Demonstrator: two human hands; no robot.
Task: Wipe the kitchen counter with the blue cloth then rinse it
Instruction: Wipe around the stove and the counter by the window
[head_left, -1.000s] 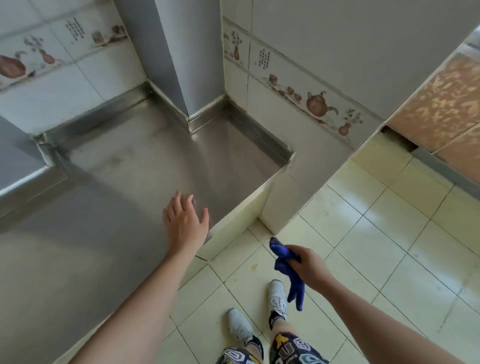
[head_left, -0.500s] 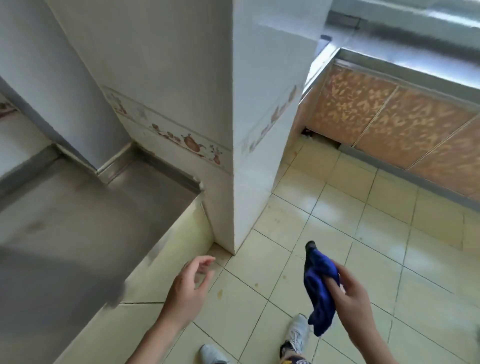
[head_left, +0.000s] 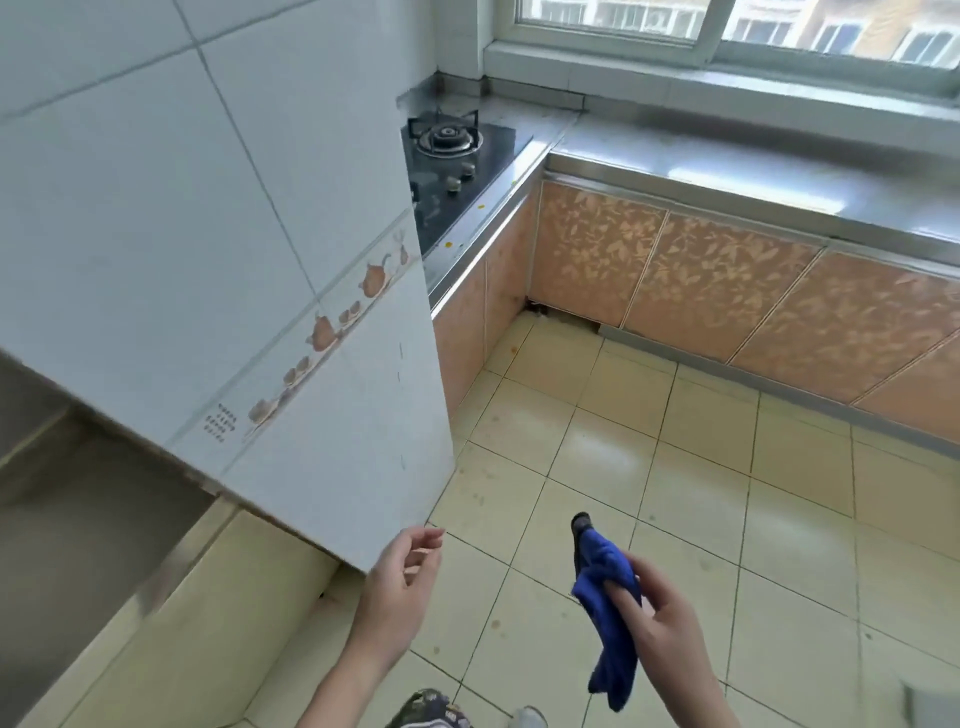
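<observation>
The right hand (head_left: 670, 618) held the crumpled blue microfibre cloth (head_left: 608, 608) at the 5 o'clock area of the head view. Its grip was clamped on the cloth: the thumb pressed the fabric against the curled fingers, with one bunched end standing above the hand and the other end hanging below it. The cloth was in the air above the pale yellow tiled floor (head_left: 727, 493), touching no surface.

The left hand (head_left: 400, 577) was at 6 o'clock, just left of centre, holding nothing. Its grip was apart, with the fingers loosely bent and the fingertips near the lower corner of the white tiled wall column (head_left: 234, 234), which carried a band of brown teapot motifs. Whether the fingertips touched the column could not be determined.

At 8 o'clock lay a dull grey stainless steel worktop (head_left: 78, 530), partly blurred, with a pale yellow tiled front below it. At 12 o'clock, behind the column, a black glass gas hob (head_left: 457, 161) with a round burner and two knobs sat in a second stainless steel worktop (head_left: 727, 166), which ran from 12 to 2 o'clock under a white-framed window (head_left: 717, 31). Orange leaf-patterned cabinet doors (head_left: 717, 280) stood beneath that worktop. A patterned trouser leg and a pale shoe toe showed at the bottom edge.
</observation>
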